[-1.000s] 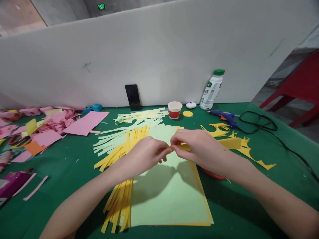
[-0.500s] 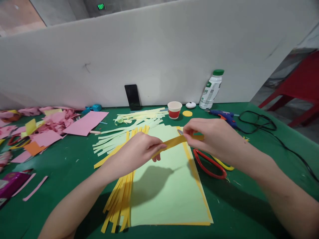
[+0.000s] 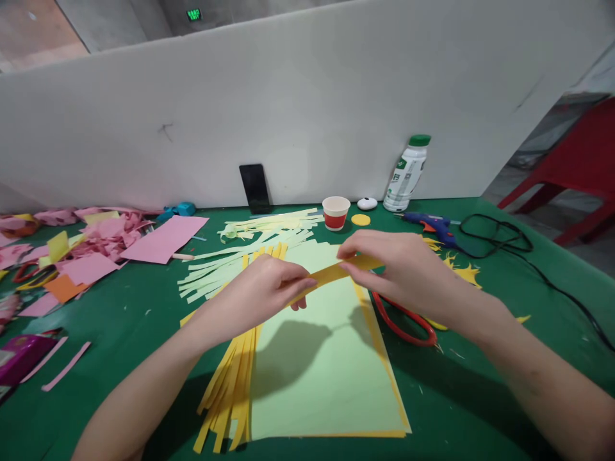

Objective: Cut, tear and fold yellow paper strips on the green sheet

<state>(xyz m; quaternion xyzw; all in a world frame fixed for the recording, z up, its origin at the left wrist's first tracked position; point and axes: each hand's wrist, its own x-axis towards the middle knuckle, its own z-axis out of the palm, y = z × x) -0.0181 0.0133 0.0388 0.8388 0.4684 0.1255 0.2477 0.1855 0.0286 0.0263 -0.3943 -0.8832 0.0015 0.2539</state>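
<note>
A yellow paper strip (image 3: 328, 275) is stretched between my two hands, above a pale green sheet of paper (image 3: 317, 384). My left hand (image 3: 269, 288) is closed on its left part, thumb against fingers. My right hand (image 3: 389, 259) pinches the strip farther right, and its end shows under the palm. Yellow paper shows along the green sheet's right and lower edges. Cut yellow strips (image 3: 235, 378) lie along the sheet's left side, with pale green strips (image 3: 206, 275) behind them. Red-handled scissors (image 3: 408, 330) lie under my right hand, their blades hidden.
At the back stand a paper cup (image 3: 335, 214), a bottle (image 3: 406, 176) and a black phone (image 3: 255, 187). A blue glue gun (image 3: 435, 227) with a black cord lies right, near yellow scraps (image 3: 464, 272). Pink paper pieces (image 3: 166, 238) and a purple box (image 3: 22, 358) are at left.
My right hand has slid slightly left along the strip toward my left hand. Yellow scraps behind my right hand now show more. My left hand has barely moved.
</note>
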